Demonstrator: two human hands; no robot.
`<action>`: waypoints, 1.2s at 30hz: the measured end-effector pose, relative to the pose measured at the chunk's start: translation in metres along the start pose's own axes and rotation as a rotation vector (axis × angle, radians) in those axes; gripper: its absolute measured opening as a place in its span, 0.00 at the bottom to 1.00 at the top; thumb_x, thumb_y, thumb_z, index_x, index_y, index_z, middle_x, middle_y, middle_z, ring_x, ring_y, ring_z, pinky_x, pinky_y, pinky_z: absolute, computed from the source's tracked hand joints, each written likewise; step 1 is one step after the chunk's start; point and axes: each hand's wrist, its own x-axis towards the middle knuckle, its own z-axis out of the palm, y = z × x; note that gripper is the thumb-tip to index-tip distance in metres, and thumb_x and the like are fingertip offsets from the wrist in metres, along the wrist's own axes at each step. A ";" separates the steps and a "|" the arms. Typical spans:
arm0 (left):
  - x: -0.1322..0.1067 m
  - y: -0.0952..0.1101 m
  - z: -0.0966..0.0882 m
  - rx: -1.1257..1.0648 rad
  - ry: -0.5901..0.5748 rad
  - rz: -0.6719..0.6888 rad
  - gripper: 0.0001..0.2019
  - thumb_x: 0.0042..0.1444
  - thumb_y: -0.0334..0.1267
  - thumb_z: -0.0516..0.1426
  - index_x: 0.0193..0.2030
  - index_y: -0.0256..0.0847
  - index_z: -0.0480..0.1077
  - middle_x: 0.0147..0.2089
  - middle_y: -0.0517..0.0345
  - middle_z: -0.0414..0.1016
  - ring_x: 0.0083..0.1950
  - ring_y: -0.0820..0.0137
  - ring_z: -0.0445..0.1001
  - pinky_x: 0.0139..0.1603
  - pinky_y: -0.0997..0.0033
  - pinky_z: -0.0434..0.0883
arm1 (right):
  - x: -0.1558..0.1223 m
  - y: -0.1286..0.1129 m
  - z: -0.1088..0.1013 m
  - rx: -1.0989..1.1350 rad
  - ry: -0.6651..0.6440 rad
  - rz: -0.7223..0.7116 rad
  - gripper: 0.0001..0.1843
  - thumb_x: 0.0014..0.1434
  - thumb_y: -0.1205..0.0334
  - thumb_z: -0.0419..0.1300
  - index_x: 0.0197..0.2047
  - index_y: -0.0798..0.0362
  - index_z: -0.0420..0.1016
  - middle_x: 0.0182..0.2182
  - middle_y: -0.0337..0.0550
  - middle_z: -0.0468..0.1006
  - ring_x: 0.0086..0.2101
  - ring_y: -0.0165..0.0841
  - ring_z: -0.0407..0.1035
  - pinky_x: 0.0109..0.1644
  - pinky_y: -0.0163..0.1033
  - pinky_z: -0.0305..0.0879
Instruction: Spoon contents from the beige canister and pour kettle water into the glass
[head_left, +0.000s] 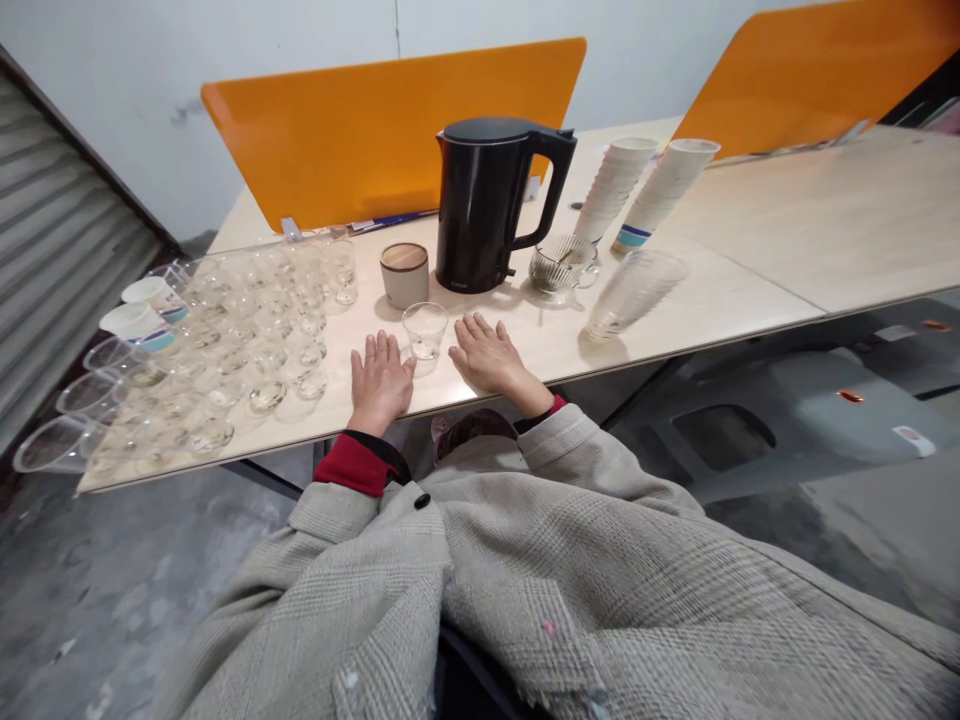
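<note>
My left hand (381, 380) lies flat on the wooden table (750, 290) with its fingers stretched out, holding nothing. My right hand (489, 355) rests flat the same way a little to the right. Between the two hands stands a small empty clear glass (424, 329), touched by neither. Just behind it sit a beige jar with a wooden lid (404, 273) and a black electric kettle (489, 205). A glass mug with a strainer (561, 265) stands right of the kettle.
Several small clear glasses (255, 320) cover the table's left part, with paper cups (146, 310) and plastic cups (82, 400) at its left edge. Two paper cup stacks (645, 190) and a clear plastic cup stack (630, 293) lie at the right. Orange dividers (360, 130) stand behind.
</note>
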 end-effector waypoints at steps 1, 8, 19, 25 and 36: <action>0.000 0.000 -0.001 0.002 -0.007 -0.003 0.34 0.77 0.46 0.41 0.83 0.29 0.54 0.86 0.37 0.47 0.88 0.48 0.45 0.85 0.33 0.46 | 0.000 0.000 0.000 0.000 0.002 -0.003 0.39 0.78 0.52 0.40 0.83 0.65 0.50 0.83 0.60 0.45 0.82 0.51 0.40 0.83 0.67 0.39; -0.001 0.001 -0.003 0.011 -0.030 -0.011 0.34 0.78 0.47 0.41 0.83 0.27 0.52 0.87 0.38 0.46 0.88 0.48 0.44 0.86 0.36 0.45 | -0.002 -0.003 -0.003 -0.007 -0.006 0.004 0.38 0.78 0.53 0.40 0.83 0.65 0.51 0.83 0.59 0.46 0.82 0.50 0.40 0.84 0.67 0.38; -0.002 0.006 -0.007 0.083 -0.060 -0.030 0.35 0.78 0.47 0.38 0.84 0.27 0.50 0.87 0.43 0.44 0.88 0.50 0.43 0.87 0.39 0.45 | -0.005 -0.005 -0.007 -0.001 -0.026 0.012 0.38 0.78 0.54 0.41 0.83 0.67 0.49 0.83 0.59 0.45 0.82 0.51 0.39 0.84 0.67 0.36; -0.002 0.005 -0.006 0.104 -0.052 -0.025 0.35 0.78 0.47 0.38 0.84 0.29 0.51 0.87 0.43 0.45 0.88 0.51 0.45 0.86 0.39 0.47 | -0.005 -0.005 -0.008 -0.008 -0.036 0.017 0.38 0.79 0.54 0.41 0.84 0.66 0.48 0.83 0.58 0.44 0.82 0.50 0.38 0.84 0.66 0.36; -0.001 0.002 -0.003 0.105 -0.041 -0.017 0.34 0.78 0.47 0.38 0.83 0.30 0.52 0.87 0.43 0.46 0.88 0.51 0.45 0.86 0.39 0.48 | -0.001 -0.001 -0.002 -0.021 -0.014 -0.008 0.38 0.78 0.53 0.41 0.83 0.66 0.49 0.83 0.60 0.45 0.82 0.51 0.40 0.83 0.67 0.39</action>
